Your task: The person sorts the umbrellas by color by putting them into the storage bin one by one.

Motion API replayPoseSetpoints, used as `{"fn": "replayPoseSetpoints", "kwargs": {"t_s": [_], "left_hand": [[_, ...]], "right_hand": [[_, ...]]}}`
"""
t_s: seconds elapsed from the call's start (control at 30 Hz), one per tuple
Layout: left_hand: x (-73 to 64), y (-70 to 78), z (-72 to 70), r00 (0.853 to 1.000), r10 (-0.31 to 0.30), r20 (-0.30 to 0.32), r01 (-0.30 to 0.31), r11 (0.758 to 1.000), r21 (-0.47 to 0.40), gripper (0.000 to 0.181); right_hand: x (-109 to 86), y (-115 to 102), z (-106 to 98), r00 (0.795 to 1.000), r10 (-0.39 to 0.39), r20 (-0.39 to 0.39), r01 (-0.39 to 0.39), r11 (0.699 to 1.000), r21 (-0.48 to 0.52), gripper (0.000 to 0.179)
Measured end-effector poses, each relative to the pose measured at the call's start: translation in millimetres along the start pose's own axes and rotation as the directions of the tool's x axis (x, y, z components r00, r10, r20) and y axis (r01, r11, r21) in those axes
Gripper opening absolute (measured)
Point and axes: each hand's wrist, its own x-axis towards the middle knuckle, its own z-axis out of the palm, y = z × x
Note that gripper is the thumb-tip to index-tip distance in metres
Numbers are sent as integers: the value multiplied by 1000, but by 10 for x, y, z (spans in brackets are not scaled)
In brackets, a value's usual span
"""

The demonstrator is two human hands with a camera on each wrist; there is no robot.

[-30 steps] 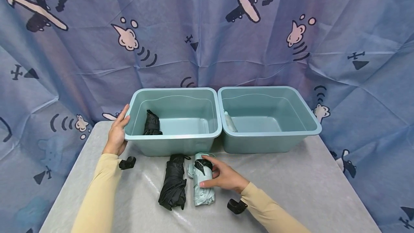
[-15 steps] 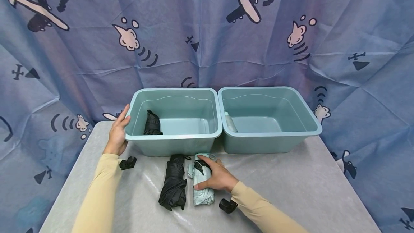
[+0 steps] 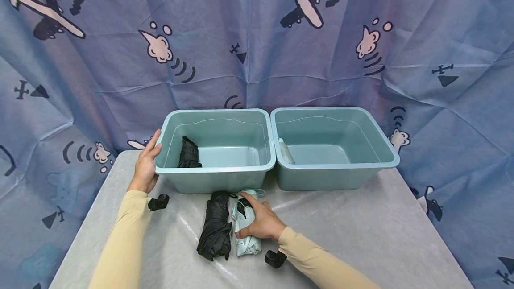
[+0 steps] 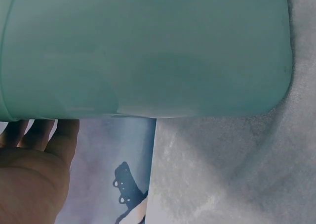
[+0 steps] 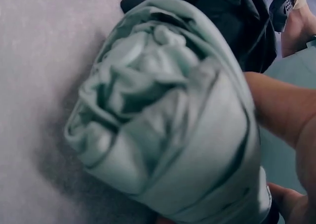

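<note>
A folded pale green umbrella lies on the table below the bins, its wrapped end filling much of the right wrist view. My right hand grips it from the right, thumb and fingers spread around its sides. Close on its left lies a folded black umbrella. My left hand rests against the left side of the left green bin, fingers extended along the outside near the rim. In the left wrist view the fingertips are hidden behind the bin wall.
Inside the left bin, a dark wrapped bundle leans in the left corner. The right green bin stands beside it, with a pale tube-like item at its left wall. A patterned blue curtain hangs behind the table.
My right hand has moved left and closed around the pale green umbrella, which has shifted slightly left toward the black one. The left hand has stayed on the bin.
</note>
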Motion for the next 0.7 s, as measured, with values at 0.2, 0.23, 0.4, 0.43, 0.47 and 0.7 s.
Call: {"fn": "replayPoseSetpoints", "kwargs": {"t_s": [0.2, 0.23, 0.4, 0.43, 0.47, 0.7], "left_hand": [[-4, 5, 6, 1000, 1, 5, -1, 1000, 0, 56], [-5, 5, 6, 1000, 1, 5, -1, 1000, 0, 56], [-7, 5, 2, 1000, -1, 8, 1, 1000, 1, 55], [-8, 5, 1, 1000, 0, 6, 0, 1000, 3, 55], [-8, 4, -1, 1000, 1, 4, -1, 1000, 6, 55], [-8, 2, -3, 1000, 7, 6, -7, 1000, 5, 55]], "right_hand": [[23, 39, 17, 1000, -21, 17, 20, 998, 64, 111], [24, 48, 20, 999, -25, 21, 23, 997, 79, 111], [-6, 47, -11, 997, -68, 26, 63, 985, 163, 112], [-21, 38, -27, 997, -76, 29, 70, 981, 181, 112], [-37, 27, -45, 996, -86, 31, 78, 977, 196, 112], [-198, -68, -188, 989, -141, 45, 122, 949, 289, 112]]}}
